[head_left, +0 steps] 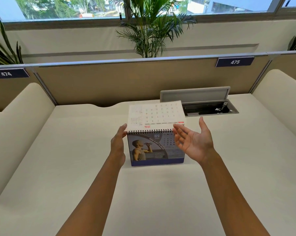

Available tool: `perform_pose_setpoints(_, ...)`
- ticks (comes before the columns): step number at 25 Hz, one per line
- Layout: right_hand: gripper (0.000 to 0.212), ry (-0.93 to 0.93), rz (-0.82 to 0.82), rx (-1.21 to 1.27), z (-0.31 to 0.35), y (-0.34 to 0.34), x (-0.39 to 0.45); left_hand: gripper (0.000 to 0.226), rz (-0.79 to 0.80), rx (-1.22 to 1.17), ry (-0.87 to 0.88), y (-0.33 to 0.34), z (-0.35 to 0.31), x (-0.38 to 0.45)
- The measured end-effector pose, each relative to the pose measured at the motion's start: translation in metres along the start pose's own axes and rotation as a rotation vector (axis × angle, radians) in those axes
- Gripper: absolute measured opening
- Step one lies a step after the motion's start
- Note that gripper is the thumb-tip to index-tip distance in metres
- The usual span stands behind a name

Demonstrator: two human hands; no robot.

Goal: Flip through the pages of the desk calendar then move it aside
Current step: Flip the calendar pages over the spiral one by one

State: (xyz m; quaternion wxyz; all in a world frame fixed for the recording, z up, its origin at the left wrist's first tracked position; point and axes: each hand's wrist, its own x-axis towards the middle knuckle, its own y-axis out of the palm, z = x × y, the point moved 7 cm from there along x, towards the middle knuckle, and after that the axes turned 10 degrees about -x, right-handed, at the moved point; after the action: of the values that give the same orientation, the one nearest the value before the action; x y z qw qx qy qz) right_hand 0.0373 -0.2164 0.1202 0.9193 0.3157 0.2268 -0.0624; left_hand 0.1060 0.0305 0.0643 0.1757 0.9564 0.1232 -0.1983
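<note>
A spiral-bound desk calendar [150,149] stands upright in the middle of the cream desk [152,193]. Its front page shows APR, a person drinking from a bottle, and a date grid. One white page [155,114] is in the air above the spiral, blurred, tipping toward the back. My left hand [117,143] rests against the calendar's left edge with fingertips at the spiral. My right hand [193,140] hovers palm up at the calendar's right side, fingers spread, holding nothing.
An open cable hatch [210,108] with its grey lid raised lies behind and right of the calendar. A tan partition [109,82] closes the desk's far side, with labels 474 and 475. Low cream dividers [16,133] flank the desk left and right.
</note>
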Motion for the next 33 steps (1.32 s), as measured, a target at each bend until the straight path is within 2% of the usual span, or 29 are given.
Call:
perform_pose_setpoints(3,0.075,0.0,-0.012,-0.028,-0.007,-0.007,0.001,0.024,-0.046,0.023,0.005,-0.006,0.008,0.005)
perform_pose_setpoints(5,0.059,-0.064,-0.083,-0.115,-0.006,-0.017,0.003,0.023,-0.07,0.014,-0.005,-0.009,0.01,0.008)
perform_pose_setpoints(8,0.032,-0.246,-0.369,-0.396,-0.005,-0.043,0.002,0.026,-0.094,0.032,0.015,-0.012,0.008,0.01)
perform_pose_setpoints(10,0.028,-0.281,-0.533,-0.542,-0.012,-0.058,0.0,0.032,-0.071,0.052,0.061,-0.011,0.004,0.01)
perform_pose_setpoints(11,0.034,-0.262,-0.567,-0.6,-0.019,-0.064,0.001,0.036,-0.054,0.061,0.081,-0.01,0.003,0.01)
perform_pose_setpoints(13,0.053,-0.176,-0.55,-0.733,-0.037,-0.071,0.008,0.039,-0.025,0.07,0.101,-0.006,0.001,0.009)
perform_pose_setpoints(15,0.06,-0.125,-0.492,-0.862,-0.052,-0.072,0.014,0.033,0.002,0.058,0.099,-0.003,0.002,0.006)
perform_pose_setpoints(17,0.052,-0.153,-0.441,-0.924,-0.061,-0.069,0.015,0.027,0.007,0.049,0.099,-0.002,0.002,0.005)
perform_pose_setpoints(20,0.047,-0.218,-0.448,-0.999,-0.062,-0.067,0.01,0.019,0.002,0.03,0.086,-0.001,0.003,0.003)
perform_pose_setpoints(24,0.045,-0.262,-0.576,-1.043,-0.056,-0.073,-0.002,0.017,-0.017,0.02,0.079,0.001,0.001,0.0)
perform_pose_setpoints(28,0.02,-0.326,-0.728,-1.0,-0.044,-0.085,-0.016,0.017,-0.036,0.053,0.075,0.002,0.001,0.0)
perform_pose_setpoints(33,0.013,-0.366,-0.716,-0.977,-0.038,-0.086,-0.02,0.015,-0.024,0.043,0.058,0.001,0.0,-0.001)
